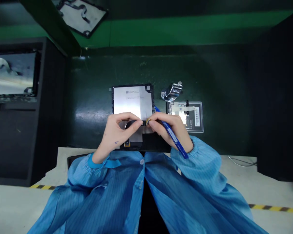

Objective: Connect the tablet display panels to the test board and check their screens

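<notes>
I see the silver-backed panel (133, 101) at the middle of the tabletop's (92, 84) front edge, its lower part half hidden by both hands; the left hand (118, 130) pinches a small dark strip (144, 123), the right hand (173, 128) a tiny yellow-edged tab (147, 122), with a blue pen (172, 135) lying across it; from here I cannot tell whether strip and tab join. The right hand partly covers a circuit board (197, 118); a second panel (12, 73), beyond the tabletop's left edge, is cut off by my view.

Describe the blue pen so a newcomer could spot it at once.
On the dark green table, find the silver-backed screen; the right hand is at its lower right. The pen slants across that hand, its lower end reaching the blue sleeve. Unlike the squat silver counter and flat panel nearby, it is long, thin and bright blue.
</notes>
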Action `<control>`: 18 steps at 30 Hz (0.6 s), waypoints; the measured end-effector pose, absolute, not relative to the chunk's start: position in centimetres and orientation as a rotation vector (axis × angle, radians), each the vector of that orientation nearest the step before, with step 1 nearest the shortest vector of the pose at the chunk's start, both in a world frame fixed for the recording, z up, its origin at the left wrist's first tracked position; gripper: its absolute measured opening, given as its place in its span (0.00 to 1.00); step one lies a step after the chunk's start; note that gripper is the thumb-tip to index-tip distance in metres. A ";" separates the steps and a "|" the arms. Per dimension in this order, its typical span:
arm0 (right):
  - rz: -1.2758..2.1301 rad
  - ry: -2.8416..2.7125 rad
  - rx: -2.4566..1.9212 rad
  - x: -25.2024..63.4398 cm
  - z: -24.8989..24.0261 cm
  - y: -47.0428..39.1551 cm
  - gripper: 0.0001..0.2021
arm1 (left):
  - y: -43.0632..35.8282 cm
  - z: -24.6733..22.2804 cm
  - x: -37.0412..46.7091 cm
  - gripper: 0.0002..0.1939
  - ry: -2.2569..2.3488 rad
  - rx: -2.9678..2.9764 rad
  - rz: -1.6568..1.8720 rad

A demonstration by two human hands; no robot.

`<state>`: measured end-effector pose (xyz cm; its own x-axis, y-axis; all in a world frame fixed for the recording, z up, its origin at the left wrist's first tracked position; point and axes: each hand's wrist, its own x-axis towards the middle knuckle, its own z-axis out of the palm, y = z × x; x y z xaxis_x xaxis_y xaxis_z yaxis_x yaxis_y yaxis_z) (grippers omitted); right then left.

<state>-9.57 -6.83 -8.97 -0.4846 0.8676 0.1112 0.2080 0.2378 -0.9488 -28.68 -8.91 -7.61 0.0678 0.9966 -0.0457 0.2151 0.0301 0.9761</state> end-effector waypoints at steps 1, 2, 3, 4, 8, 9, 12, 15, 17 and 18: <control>1.264 -1.861 -0.990 -9.6 -9.0 -6.8 0.15 | -8.9 -7.6 -28.6 0.05 1.327 1.371 1.016; 1.254 -1.873 -0.992 -9.6 -9.0 -6.8 0.15 | -8.9 -7.6 -28.6 0.05 1.324 1.374 1.016; 1.245 -1.886 -0.994 -9.6 -9.0 -6.8 0.14 | -8.9 -7.6 -28.6 0.05 1.319 1.380 1.016; 1.237 -1.899 -0.990 -9.6 -9.0 -6.8 0.14 | -8.9 -7.6 -28.6 0.05 1.317 1.388 1.011; 1.222 -1.932 -0.958 -9.5 -9.2 -6.6 0.15 | -8.8 -7.6 -28.7 0.05 1.320 1.444 0.981; 1.224 -1.938 -0.953 -9.4 -9.3 -6.5 0.16 | -8.8 -7.6 -28.7 0.05 1.324 1.460 0.975; 1.228 -1.948 -0.938 -9.3 -9.5 -6.5 0.17 | -8.7 -7.6 -28.7 0.05 1.343 1.498 0.963; 1.218 -1.953 -0.917 -9.2 -9.7 -6.5 0.16 | -8.8 -7.7 -28.7 0.05 1.354 1.522 0.943; 1.217 -1.955 -0.911 -9.2 -9.7 -6.5 0.16 | -8.8 -7.8 -28.7 0.05 1.366 1.539 0.930; 1.222 -1.957 -0.912 -9.1 -9.7 -6.5 0.15 | -8.9 -7.8 -28.8 0.05 1.375 1.548 0.925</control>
